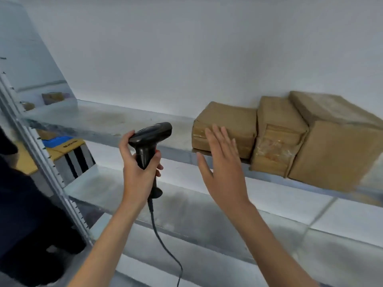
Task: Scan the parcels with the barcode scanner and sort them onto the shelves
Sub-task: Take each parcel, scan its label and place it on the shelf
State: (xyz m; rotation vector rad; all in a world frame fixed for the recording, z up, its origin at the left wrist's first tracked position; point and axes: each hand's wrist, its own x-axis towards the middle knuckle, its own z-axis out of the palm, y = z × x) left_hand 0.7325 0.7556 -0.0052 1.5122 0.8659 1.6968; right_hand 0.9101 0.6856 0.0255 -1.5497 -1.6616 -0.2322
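Here the left hand (137, 168) has its grip wrapped around the handle of a black barcode scanner (150, 141), holding it upright with the head pointing right, toward the parcels. A black cable (163, 245) runs from the base of the handle down and off the lower edge of the view.

The right hand (222, 162) holds nothing; its grip is wide, fingers spread and palm facing the shelf, raised just in front of the leftmost parcel. Whether the fingertips touch that parcel cannot be told.

Three parcels wrapped in brown paper sit in a row on the upper metal shelf (116, 119), toward its right end and against the white wall (186, 48). The low left parcel (232, 119) lies flat; the middle parcel (277, 137), with clear tape on its front, touches it; the large right parcel (335, 141) stands tallest and touches the middle one. The left part of this shelf is bare.

Below it runs a lower shelf (186, 204), also bare where visible. At the far left, past the slotted shelf upright (41, 154), stands a yellow and blue box (60, 150) with black stripes on its side, and smaller brown parcels sit blurred on a distant shelf (51, 98).
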